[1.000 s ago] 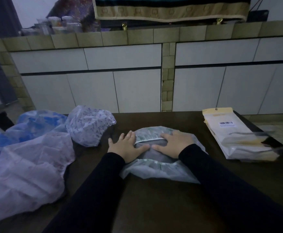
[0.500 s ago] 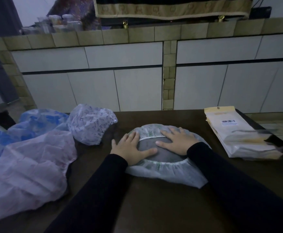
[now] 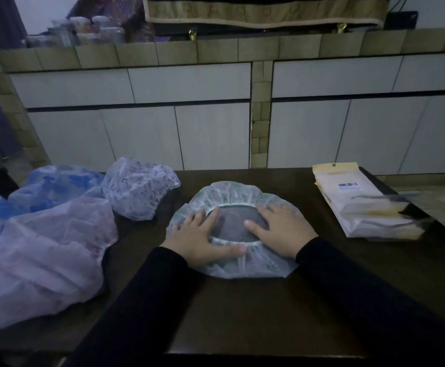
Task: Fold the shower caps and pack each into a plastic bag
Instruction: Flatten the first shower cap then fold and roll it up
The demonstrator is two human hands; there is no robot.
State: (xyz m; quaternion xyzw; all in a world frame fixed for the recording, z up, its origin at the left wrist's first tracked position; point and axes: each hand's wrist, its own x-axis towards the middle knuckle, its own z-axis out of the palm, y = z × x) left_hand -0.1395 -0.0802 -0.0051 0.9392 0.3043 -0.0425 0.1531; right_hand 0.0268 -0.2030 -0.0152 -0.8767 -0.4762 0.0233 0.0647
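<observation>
Shower cap point(image 3: 238, 193) is now spread open and flat on the worktop point(image 3: 242, 313), elastic opening facing up; a second ago it was bunched with the rim pinched nearly closed, and the opening has widened steadily since. Left hand point(image 3: 201, 238) lies flat, fingers spread, thumb on the near elastic edge; right hand point(image 3: 279, 231) lies flat on the right side of the rim, fingers extended into the opening. Neither pinches anything, both just press. My read: flattening step is about done, the fold itself hasn't started; next move likely needs one edge brought over the other. Stack of plastic bags point(image 3: 359, 205) sits well apart at the right, untouched, so no packing yet. Pile of other caps point(image 3: 44, 250) waits at the left, plus a patterned one point(image 3: 139, 190) near the working cap.
</observation>
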